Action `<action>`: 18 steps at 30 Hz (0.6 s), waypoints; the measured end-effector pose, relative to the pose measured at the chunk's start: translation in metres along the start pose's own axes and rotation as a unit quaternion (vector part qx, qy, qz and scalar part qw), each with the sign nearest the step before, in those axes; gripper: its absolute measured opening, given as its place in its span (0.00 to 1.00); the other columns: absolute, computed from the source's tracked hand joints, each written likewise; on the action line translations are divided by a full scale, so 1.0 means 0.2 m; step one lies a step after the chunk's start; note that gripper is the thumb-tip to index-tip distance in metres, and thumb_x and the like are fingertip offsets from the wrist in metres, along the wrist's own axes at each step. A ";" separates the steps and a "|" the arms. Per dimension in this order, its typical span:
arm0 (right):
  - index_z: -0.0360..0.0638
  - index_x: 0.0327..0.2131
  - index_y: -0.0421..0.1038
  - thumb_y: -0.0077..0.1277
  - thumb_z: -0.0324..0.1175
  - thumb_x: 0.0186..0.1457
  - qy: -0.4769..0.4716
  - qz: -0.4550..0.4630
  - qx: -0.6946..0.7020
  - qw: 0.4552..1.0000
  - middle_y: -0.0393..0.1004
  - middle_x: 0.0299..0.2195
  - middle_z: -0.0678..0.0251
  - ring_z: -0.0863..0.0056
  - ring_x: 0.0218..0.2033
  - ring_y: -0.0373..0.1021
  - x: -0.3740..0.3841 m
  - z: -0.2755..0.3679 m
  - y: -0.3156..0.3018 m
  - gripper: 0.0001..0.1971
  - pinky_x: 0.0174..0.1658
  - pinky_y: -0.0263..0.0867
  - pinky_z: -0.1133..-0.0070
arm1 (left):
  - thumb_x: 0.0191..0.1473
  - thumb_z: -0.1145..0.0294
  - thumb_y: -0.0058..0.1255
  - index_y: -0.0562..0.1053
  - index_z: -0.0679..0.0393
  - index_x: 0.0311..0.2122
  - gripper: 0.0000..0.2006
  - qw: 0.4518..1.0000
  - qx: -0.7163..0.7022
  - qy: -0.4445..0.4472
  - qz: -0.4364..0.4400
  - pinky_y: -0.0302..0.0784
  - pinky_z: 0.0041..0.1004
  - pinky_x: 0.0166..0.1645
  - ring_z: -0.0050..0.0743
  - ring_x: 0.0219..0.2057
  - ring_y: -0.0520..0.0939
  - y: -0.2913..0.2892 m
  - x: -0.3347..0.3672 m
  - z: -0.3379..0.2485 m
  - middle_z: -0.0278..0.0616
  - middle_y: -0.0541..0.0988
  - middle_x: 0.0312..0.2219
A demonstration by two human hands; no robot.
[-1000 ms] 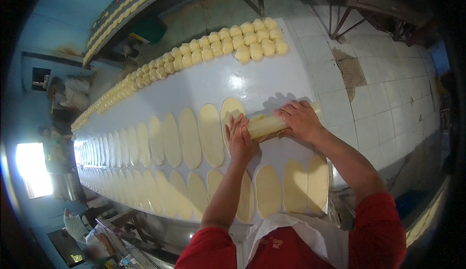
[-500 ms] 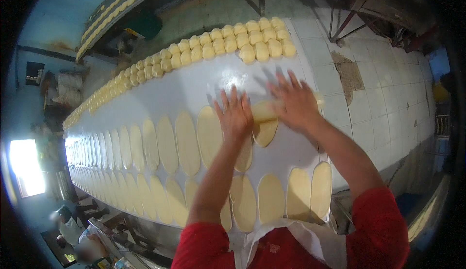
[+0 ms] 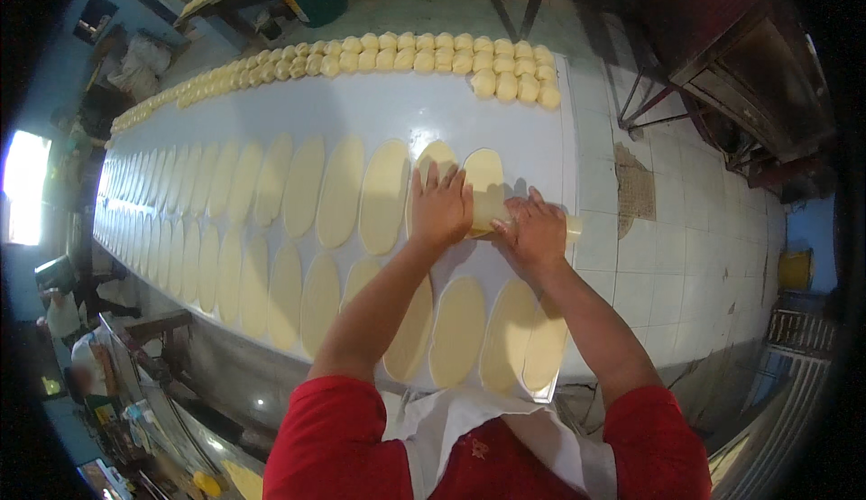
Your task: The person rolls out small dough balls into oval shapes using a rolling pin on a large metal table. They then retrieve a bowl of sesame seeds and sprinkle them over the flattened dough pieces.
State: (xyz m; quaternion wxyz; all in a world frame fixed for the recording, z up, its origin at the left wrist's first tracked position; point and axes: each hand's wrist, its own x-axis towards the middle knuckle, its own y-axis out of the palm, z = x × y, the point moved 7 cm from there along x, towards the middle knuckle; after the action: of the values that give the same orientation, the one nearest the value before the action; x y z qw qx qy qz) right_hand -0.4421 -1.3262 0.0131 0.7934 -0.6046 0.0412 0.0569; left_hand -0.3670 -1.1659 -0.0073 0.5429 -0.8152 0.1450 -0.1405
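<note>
My left hand [image 3: 441,210] lies palm-down with its fingers stretched out and apart, over the left end of a pale rolling pin [image 3: 489,206]. Farther right, my right hand [image 3: 535,228] rests on the same pin, fingers spread, and the pin's right end sticks out past it. Under the pin, between my hands, is a flattened piece of dough [image 3: 484,168], its far end rounded. Another dough oval [image 3: 437,152] is partly covered by my left hand. One more flat dough oval [image 3: 384,195] lies just left of it.
Two rows of flat dough ovals [image 3: 457,330] run leftward along the white table [image 3: 388,108]. Rounded dough balls [image 3: 505,87] line its far edge. White floor tiles [image 3: 672,256] lie to the right, with a dark cabinet [image 3: 753,85] beyond. A person [image 3: 63,312] is at far left.
My hands and the rolling pin have come nearer to me over the dough, whose far end now shows beyond the pin. The whole view has shifted and turned slightly.
</note>
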 end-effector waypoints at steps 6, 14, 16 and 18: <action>0.52 0.57 0.70 0.59 0.62 0.50 -0.095 0.034 -0.030 0.994 0.73 0.57 0.66 0.62 0.66 0.60 -0.32 0.07 0.01 0.36 0.61 0.59 0.57 | 0.67 0.59 0.33 0.61 0.60 0.66 0.26 0.999 0.043 -0.012 0.004 0.36 0.58 0.72 0.58 0.70 0.55 -0.07 -0.67 -0.12 0.51 0.61 0.67; 0.49 0.51 0.73 0.74 0.53 0.32 -0.071 0.101 0.011 0.992 0.77 0.48 0.68 0.63 0.54 0.69 -0.11 0.01 -0.08 0.40 0.55 0.68 0.65 | 0.68 0.58 0.35 0.63 0.58 0.65 0.25 1.000 -0.014 -0.012 -0.018 0.41 0.58 0.72 0.58 0.70 0.55 -0.14 -0.69 -0.12 0.51 0.61 0.67; 0.48 0.51 0.73 0.75 0.52 0.31 -0.059 0.079 0.010 0.995 0.77 0.49 0.69 0.62 0.54 0.70 0.03 0.00 -0.11 0.40 0.55 0.68 0.65 | 0.67 0.59 0.36 0.68 0.57 0.61 0.22 1.000 -0.003 -0.002 -0.020 0.45 0.59 0.70 0.57 0.69 0.58 -0.14 -0.42 -0.06 0.53 0.65 0.64; 0.48 0.51 0.73 0.75 0.51 0.32 -0.080 0.062 -0.024 0.995 0.77 0.49 0.68 0.62 0.53 0.71 0.16 0.00 -0.13 0.40 0.55 0.68 0.66 | 0.67 0.60 0.37 0.73 0.57 0.56 0.20 0.999 0.043 0.013 0.000 0.52 0.59 0.68 0.56 0.66 0.63 -0.13 -0.08 0.01 0.56 0.70 0.60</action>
State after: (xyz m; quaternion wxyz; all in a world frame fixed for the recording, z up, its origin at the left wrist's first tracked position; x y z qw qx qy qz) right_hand -0.4070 -1.3316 0.0338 0.7743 -0.6133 0.0140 0.1554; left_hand -0.3795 -1.1486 0.0141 0.5757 -0.7890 0.1457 -0.1576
